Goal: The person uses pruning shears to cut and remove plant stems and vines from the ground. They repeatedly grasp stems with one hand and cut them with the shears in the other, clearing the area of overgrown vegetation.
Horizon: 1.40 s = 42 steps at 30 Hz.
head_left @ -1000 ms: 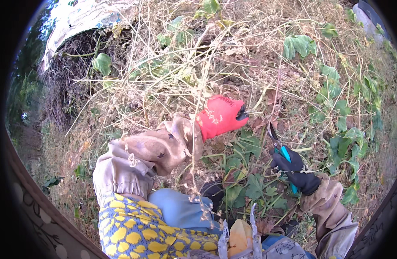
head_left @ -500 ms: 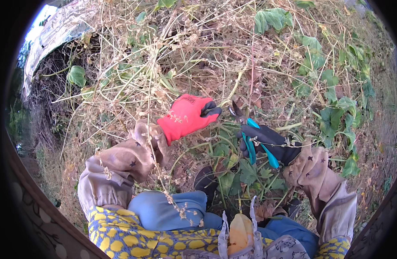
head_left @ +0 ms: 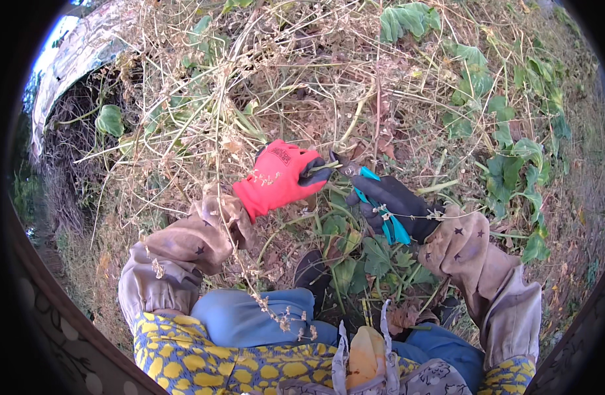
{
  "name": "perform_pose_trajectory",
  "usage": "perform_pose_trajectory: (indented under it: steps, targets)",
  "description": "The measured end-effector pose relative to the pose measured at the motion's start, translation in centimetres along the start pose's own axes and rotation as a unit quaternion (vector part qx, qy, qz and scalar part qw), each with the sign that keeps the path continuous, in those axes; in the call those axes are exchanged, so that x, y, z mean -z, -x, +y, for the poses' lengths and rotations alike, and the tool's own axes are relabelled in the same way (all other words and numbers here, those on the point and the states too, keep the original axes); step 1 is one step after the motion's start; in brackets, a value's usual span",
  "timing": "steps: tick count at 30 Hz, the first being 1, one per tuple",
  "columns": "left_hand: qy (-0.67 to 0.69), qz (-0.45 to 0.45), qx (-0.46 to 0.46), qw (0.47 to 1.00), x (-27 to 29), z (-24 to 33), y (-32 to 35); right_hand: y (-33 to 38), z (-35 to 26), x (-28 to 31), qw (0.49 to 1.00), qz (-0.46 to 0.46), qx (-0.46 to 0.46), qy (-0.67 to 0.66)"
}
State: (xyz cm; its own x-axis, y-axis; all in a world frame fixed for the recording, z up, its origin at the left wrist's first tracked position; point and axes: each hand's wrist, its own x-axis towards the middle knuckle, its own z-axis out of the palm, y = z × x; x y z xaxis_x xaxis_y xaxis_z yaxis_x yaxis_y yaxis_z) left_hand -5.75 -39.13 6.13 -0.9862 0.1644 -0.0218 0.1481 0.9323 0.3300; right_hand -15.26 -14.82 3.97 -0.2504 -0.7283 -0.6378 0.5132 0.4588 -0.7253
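Observation:
My left hand (head_left: 283,176), in a red glove with dark fingertips, is closed on a short green stem (head_left: 323,166). The stem's end points right, toward the blades of the pruning shears (head_left: 393,227). Teal handles mark these shears, and my right hand (head_left: 408,201), in a black glove, is wrapped around them. The blades (head_left: 345,166) reach left to the stem's end; whether they touch it I cannot tell. Just beyond the blades rises a pale, thick vine (head_left: 357,122).
Dry, tangled vines (head_left: 263,85) cover the ground ahead. Broad green leaves (head_left: 506,174) grow at the right, with more leaves (head_left: 375,258) near my feet. A dry flowering stalk (head_left: 240,260) crosses before my left arm. In my lap sits a pale orange thing (head_left: 365,355).
My right hand has moved left and slightly up with the shears, their handles now closer together. The blades have come nearer my left hand, which has shifted slightly left and now shows the stem.

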Motion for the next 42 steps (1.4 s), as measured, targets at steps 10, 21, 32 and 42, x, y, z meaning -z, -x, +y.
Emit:
perform_pose_trajectory:
  steps: [10, 21, 32, 42]
  targets:
    - [-0.121, 0.109, -0.118, 0.980, -0.9, 0.6, 0.8, 0.1, 4.4, 2.8, 0.998, 0.014, 0.064, 0.016]
    - [-0.079, 0.071, -0.086, 0.991, -0.2, 1.1, 1.5, -3.9, -0.5, 4.5, 0.968, -0.013, 0.168, 0.184]
    - [-0.143, 0.110, -0.132, 0.975, -1.9, 0.1, 1.9, -3.3, 0.9, 4.4, 0.990, 0.114, 0.075, 0.044]
    - [-0.008, 0.180, -0.175, 0.968, -1.5, 5.6, 0.8, 1.4, -0.2, -0.4, 0.974, 0.031, 0.225, -0.012]
